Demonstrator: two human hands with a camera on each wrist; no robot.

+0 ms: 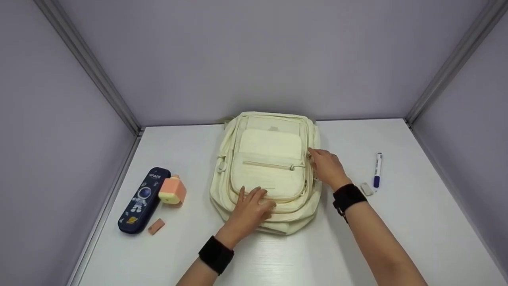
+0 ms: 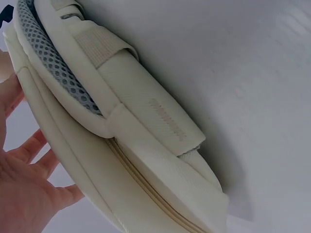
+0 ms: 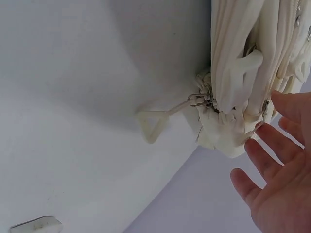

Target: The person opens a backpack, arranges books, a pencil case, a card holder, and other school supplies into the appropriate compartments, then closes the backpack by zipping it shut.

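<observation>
White table (image 1: pixel 397 222) bears a zipped backpack (image 1: pixel 270 159), contents hidden; left hand (image 1: pixel 250 210) and right hand (image 1: pixel 327 167) rest straight-fingered.

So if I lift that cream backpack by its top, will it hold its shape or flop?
Probably flop. The backpack lies fairly flat on the table and its side fabric bunches in folds, so it looks soft and lightly filled. The padded mesh back may stiffen one face a little. The loose strap end would likely dangle.

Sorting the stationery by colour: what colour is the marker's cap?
Blue; the marker has a white barrel, seen best in the head view.
</observation>
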